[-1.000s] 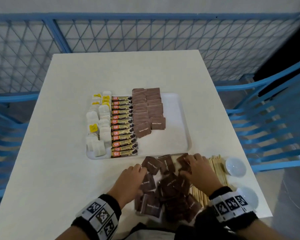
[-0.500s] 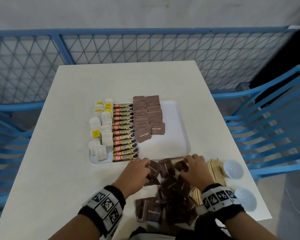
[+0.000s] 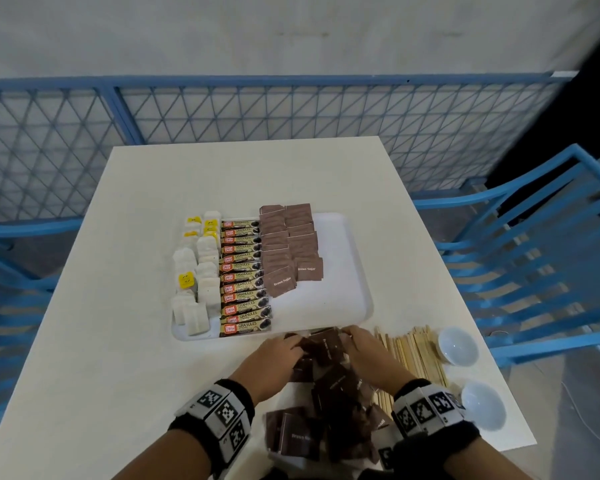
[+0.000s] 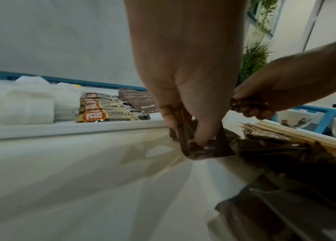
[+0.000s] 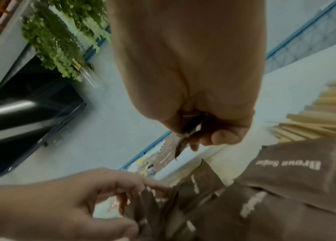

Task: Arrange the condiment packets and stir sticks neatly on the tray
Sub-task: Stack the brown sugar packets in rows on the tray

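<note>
A white tray (image 3: 340,299) holds rows of white tea bags (image 3: 201,278), coffee granule sticks (image 3: 243,275) and brown sugar packets (image 3: 288,244). A loose heap of brown sugar packets (image 3: 336,400) lies on the table in front of the tray. My left hand (image 3: 274,358) pinches several of these packets (image 4: 200,145) at the heap's far end, just in front of the tray's near rim. My right hand (image 3: 364,348) pinches brown packets (image 5: 185,137) beside it. Wooden stir sticks (image 3: 416,351) lie in a bundle to the right of the heap.
Two small white bowls (image 3: 458,344) (image 3: 484,403) stand near the table's right edge, beyond the sticks. Blue chairs (image 3: 541,258) flank the table on both sides. A blue mesh fence (image 3: 291,112) runs behind the table.
Both hands have drawn together and moved forward toward the tray's near rim, gathering brown sugar packets from the heap. The head view has tilted up.
</note>
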Tool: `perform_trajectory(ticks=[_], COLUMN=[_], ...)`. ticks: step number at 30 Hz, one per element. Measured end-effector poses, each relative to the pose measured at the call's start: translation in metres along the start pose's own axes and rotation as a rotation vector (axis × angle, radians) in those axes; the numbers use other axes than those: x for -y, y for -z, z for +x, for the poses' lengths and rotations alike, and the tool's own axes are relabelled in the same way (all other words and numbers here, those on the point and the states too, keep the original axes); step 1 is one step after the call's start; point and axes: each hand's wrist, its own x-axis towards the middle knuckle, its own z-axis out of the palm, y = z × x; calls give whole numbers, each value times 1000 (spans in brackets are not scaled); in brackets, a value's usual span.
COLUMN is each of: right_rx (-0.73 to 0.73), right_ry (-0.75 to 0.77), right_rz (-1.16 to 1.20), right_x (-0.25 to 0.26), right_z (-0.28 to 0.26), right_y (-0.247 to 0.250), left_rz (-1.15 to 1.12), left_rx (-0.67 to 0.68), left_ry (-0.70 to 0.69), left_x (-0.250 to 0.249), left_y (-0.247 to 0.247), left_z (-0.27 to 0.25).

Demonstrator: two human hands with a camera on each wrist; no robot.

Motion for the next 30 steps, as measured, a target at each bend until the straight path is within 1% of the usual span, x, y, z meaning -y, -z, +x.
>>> perform_trajectory(ticks=[2, 3, 6, 8, 10, 13, 14, 16, 19, 23, 25, 27, 30], right_rx=[32, 22, -81, -109, -95, -30, -29, -56, -92, -121, -136, -143, -145], right_ry=[-66, -94, -92, -85, -112, -133, -118, -114, -162, -208, -225, -251, -254], right_rz=[-56, -106, -266, -364, -399, -351, -320, -235, -158, -303, -377, -413, -461], right_x=[-4, -3, 1, 6, 8, 10, 10, 10, 11, 19, 25, 30, 39], right_z=[5, 6, 9, 11, 15, 20, 20, 20, 18, 17, 16, 17, 16], right_y=[-10, -13, -21, -23, -22, -20, -20, -19, -19, -28, -31, -32, -36], left_rz=[-7, -3, 22, 97, 136, 88, 34, -149, -428, -643, -801, -933, -1019], left_rx=[-6, -8, 20, 38, 32, 18, 15, 11, -4, 11, 30, 21, -18], left_ry=[25, 40, 87, 118, 147, 164, 172, 211, 269, 288, 305, 324, 345], left_x=[1, 2, 4, 5, 5, 5, 5, 6, 9, 13, 15, 17, 21], left_y=[-1, 0, 2, 3, 4, 3, 3, 4, 7, 17, 21, 25, 27], left_z=[-4, -6, -12, -15, -18, -23, -24, -27, -34, -39, -40, -43, -48])
